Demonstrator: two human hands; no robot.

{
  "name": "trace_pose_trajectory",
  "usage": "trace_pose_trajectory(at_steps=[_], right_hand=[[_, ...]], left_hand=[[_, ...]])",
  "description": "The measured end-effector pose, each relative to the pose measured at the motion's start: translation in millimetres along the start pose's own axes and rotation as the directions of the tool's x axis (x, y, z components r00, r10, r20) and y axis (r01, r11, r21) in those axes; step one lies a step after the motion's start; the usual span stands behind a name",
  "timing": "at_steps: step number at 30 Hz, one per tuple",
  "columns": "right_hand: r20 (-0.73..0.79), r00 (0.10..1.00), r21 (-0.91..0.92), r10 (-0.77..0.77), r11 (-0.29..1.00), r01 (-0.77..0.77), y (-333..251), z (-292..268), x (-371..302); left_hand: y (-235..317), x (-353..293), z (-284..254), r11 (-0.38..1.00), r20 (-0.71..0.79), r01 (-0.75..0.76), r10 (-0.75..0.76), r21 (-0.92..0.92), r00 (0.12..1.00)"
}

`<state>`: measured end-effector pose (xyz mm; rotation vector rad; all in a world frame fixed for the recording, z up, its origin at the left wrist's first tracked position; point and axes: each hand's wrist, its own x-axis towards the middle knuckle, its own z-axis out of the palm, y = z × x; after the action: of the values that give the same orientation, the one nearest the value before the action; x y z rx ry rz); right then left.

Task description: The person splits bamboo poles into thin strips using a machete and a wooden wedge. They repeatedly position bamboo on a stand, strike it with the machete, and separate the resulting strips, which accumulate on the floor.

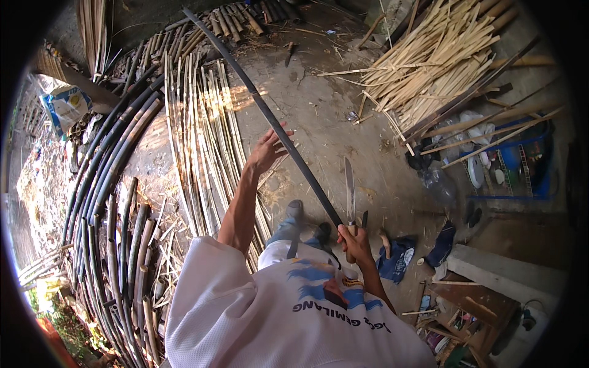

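A long dark bamboo pole (265, 110) slants from the far left down to my right hand (356, 244). That hand is closed around the pole's near end and also grips a long-bladed knife (350, 187), its blade pointing away from me. I cannot tell exactly how the fingers divide between the two. My left hand (267, 150) is raised beside the pole's middle, fingers spread, with the fingertips crossing the pole's line. Whether they touch it is unclear.
Pale split bamboo strips (205, 147) lie left of me, beside dark bamboo poles (123, 147). A heap of pale slats (435, 61) fills the far right. Nearer, a blue-framed rack (509, 165) holds odds and ends. Dark cloth (397, 260) lies by my right hand.
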<state>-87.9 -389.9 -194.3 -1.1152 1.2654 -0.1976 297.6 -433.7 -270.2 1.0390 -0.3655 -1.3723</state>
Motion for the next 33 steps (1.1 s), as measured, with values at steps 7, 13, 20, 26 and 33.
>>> trace_pose_trajectory(at_steps=[7,13,20,26,33], right_hand=[[-0.046,0.998,0.042,-0.054,0.998,0.056,8,-13,-18],[-0.123,0.992,-0.013,-0.024,1.000,0.023,17,-7,-39],[-0.194,0.977,0.006,0.092,0.996,-0.093,27,-26,-53],[-0.163,0.981,0.021,0.105,0.994,-0.103,32,-18,-47],[-0.199,0.980,-0.120,-0.017,0.993,-0.007,105,18,20]], left_hand=[[0,23,14,0.789,-0.326,-0.292,0.517,0.541,0.792],[35,54,-61,0.696,-0.655,0.085,0.617,0.713,0.436],[108,56,-117,0.962,-0.499,-0.022,0.161,0.272,0.852],[193,145,-80,0.954,-0.167,-0.058,0.008,-0.293,0.986],[216,227,-139,0.966,-0.531,-0.259,0.234,0.029,0.815]])
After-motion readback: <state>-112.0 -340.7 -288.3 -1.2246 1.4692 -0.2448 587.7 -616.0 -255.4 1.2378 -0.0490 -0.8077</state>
